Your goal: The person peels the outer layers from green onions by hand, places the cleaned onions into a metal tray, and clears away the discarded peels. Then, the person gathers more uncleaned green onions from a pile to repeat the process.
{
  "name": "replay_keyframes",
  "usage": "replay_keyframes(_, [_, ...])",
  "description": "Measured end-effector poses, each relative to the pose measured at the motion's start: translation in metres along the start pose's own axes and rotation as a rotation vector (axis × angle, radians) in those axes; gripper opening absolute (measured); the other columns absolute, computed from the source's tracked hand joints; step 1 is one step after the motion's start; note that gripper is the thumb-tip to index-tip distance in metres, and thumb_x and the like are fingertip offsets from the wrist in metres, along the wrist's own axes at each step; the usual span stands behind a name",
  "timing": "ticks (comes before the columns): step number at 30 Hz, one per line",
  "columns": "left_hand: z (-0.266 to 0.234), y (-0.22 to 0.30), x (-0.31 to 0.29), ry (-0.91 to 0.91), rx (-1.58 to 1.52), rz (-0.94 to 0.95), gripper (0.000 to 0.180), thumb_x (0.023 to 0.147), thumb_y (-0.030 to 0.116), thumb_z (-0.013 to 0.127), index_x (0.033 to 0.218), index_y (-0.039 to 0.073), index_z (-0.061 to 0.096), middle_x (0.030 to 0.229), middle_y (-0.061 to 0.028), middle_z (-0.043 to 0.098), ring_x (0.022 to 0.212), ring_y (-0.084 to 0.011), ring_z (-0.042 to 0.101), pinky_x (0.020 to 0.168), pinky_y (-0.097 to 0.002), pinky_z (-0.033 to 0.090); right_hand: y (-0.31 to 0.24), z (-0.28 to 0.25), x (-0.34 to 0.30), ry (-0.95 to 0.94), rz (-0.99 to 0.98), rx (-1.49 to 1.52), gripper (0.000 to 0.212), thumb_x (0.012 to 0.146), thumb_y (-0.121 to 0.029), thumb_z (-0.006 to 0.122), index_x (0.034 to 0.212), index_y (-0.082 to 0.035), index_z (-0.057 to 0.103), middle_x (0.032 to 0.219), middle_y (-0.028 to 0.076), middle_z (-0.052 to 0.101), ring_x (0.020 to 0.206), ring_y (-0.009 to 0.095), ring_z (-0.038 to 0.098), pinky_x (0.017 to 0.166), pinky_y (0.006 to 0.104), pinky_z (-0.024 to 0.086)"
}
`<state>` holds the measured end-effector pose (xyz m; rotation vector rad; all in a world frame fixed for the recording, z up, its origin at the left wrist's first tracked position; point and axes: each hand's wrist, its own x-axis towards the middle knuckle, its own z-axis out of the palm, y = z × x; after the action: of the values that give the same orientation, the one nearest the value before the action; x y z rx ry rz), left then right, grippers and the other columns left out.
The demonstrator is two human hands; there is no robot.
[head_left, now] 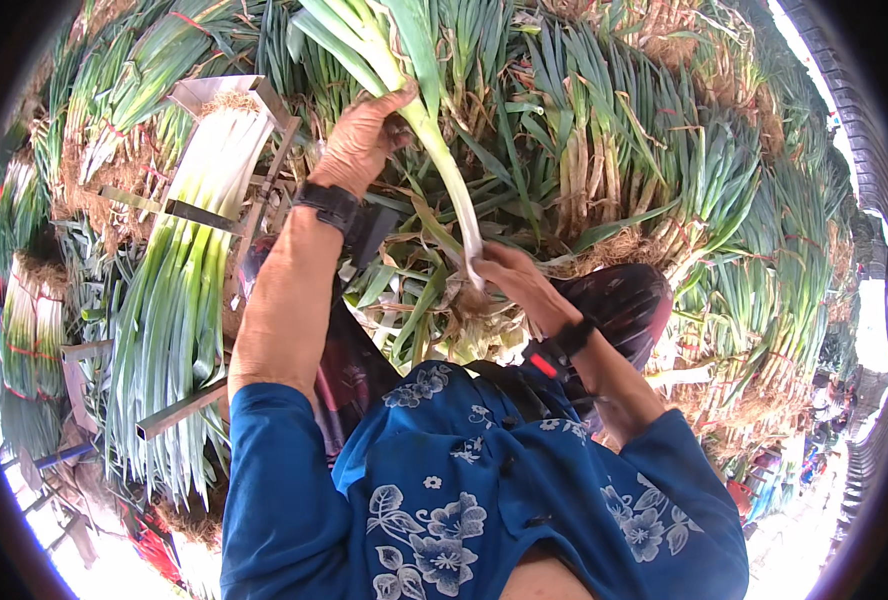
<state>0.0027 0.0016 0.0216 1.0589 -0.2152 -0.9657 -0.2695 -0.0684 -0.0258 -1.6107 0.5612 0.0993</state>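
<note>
Flanking the held leek (pixel 451 180), leafy bundles (pixel 714 180)

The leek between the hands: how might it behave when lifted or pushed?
The leek probably flexes rather than flops: its pale stalk bows gently between left hand and right hand. Its broad, thin leaves would likely fold or tear first. The smooth-looking stalk might slip slightly.

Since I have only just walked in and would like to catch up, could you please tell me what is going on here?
A seated person holds a leek-like stalk up in the left hand, while the right hand has its fingers at the white root end. To the person's left, more stalks lie in a metal frame. Bundles are heaped ahead and to the right.
</note>
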Motion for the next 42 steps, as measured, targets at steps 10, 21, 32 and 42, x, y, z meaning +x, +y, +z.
replay_keyframes(10, [-0.015,0.021,-0.021,-0.012,0.212,0.187,0.034,0.075,0.022,0.077,0.101,0.004,0.065,0.091,-0.0032,0.067,0.077,-0.0094,0.061,0.059,-0.0223,0.048,-0.125,0.014,0.121,0.107,-0.230,0.121,0.046,0.084,-0.033,0.061,0.116,0.000,0.057,0.103,0.008,0.062,0.091,0.015,0.057,0.078,0.0290,0.045])
replay_keyframes(21, [-0.035,0.018,-0.018,-0.064,0.237,0.231,0.026,0.079,0.019,0.074,0.100,0.006,0.068,0.085,-0.0017,0.067,0.071,-0.0086,0.058,0.059,-0.0231,0.044,-0.128,0.021,0.143,0.002,-0.108,0.166,0.027,0.082,-0.022,0.057,0.098,-0.001,0.063,0.090,0.006,0.065,0.080,0.015,0.061,0.069,0.0315,0.050])
replay_keyframes(32, [-0.030,0.021,-0.027,-0.176,0.184,0.285,0.021,0.082,0.012,0.071,0.101,0.005,0.067,0.089,-0.0018,0.067,0.080,-0.0104,0.060,0.070,-0.0257,0.046,-0.108,0.017,0.136,-0.054,-0.023,0.523,0.020,0.086,-0.013,0.049,0.099,-0.002,0.061,0.093,0.011,0.067,0.081,0.020,0.064,0.074,0.0340,0.051])
replay_keyframes(42, [-0.044,0.034,-0.021,-0.059,-0.080,0.362,0.018,0.085,0.012,0.066,0.102,0.005,0.064,0.090,-0.0031,0.067,0.080,-0.0154,0.065,0.069,-0.0279,0.052,-0.088,0.048,0.138,0.137,-0.072,1.268,0.010,0.092,-0.014,0.052,0.084,-0.007,0.053,0.078,0.003,0.060,0.086,0.021,0.060,0.083,0.0376,0.047])
